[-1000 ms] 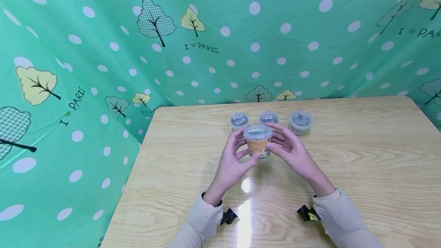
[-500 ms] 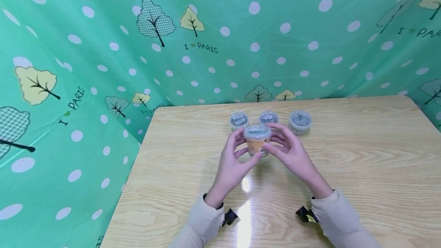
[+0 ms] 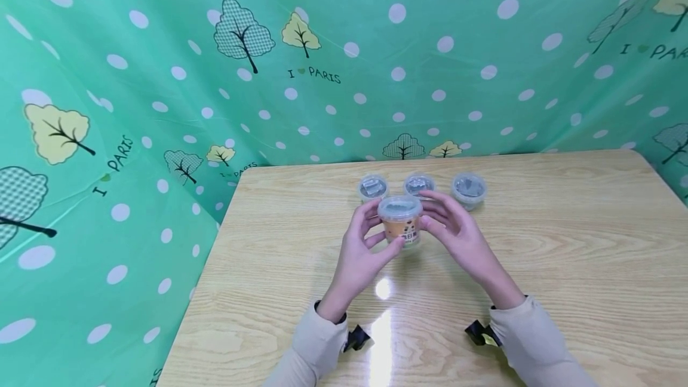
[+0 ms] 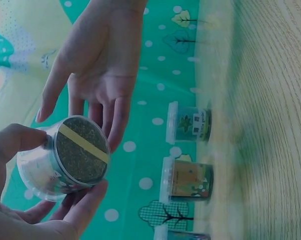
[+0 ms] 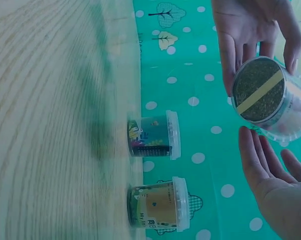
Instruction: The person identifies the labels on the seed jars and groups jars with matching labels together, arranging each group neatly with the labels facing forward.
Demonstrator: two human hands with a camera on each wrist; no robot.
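Observation:
A small lidded plastic cup (image 3: 399,229) with an orange printed label is held up over the table, in front of a row of similar cups. My left hand (image 3: 365,258) grips it, thumb at the front and fingers round its side. Dark, grainy soil-like contents and a yellow strip show at the cup's base (image 4: 83,150) in the left wrist view. Beside the cup's right side is my right hand (image 3: 464,243), its fingers spread and loosely bent. The right wrist view shows this right hand's fingertips (image 5: 245,137) close to the cup but not wrapped round it.
Behind the hands stand three lidded cups, the left one (image 3: 373,187), the middle one (image 3: 419,184) and the right one (image 3: 469,190), on the wooden table (image 3: 564,243). A green dotted cloth (image 3: 322,118) hangs along the back and left.
The cup has turned in the hands, so more of its label's lettering and picture faces front. My right thumb has drawn back from the cup's front to its right side.

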